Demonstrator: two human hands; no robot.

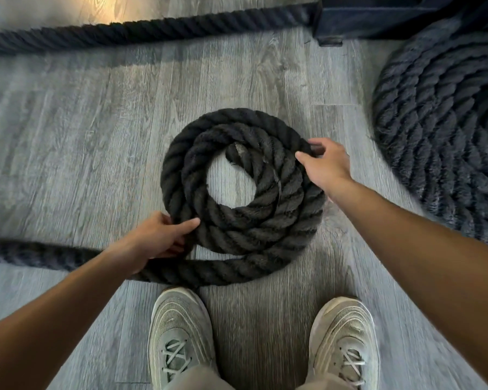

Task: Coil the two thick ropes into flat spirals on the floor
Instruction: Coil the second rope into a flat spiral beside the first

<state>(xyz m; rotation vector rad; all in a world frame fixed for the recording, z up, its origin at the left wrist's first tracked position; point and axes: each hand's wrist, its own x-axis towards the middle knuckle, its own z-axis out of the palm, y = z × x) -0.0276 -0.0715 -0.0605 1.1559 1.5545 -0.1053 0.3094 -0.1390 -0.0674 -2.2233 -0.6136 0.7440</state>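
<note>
Two risks stand out. First, the small coil (241,190) has a wide bare hole at its centre and its turns sit loosely, so if the person turns it by the rim alone, the inner end may lag and the rings may ride over one another rather than lie flat. Second, the loose tail (40,256) trails off to the left across the floor (82,136) and passes just beyond the near left shoe (181,330); a foot catching it, or a kink in that stiff length, would likely drag the outer turn open.

Both hands are on this coil. At the near left rim the left hand (155,239) grips the outer turn, thumb laid over the top and fingers curled under, right where the tail feeds in. Opposite, at the far right rim, the right hand (326,161) pinches the outer turn between thumb and bent fingers.

Well apart to the right lies the finished spiral (445,130), many tight rings. Another straight run of rope (152,30) crosses the far edge of the floor.
</note>
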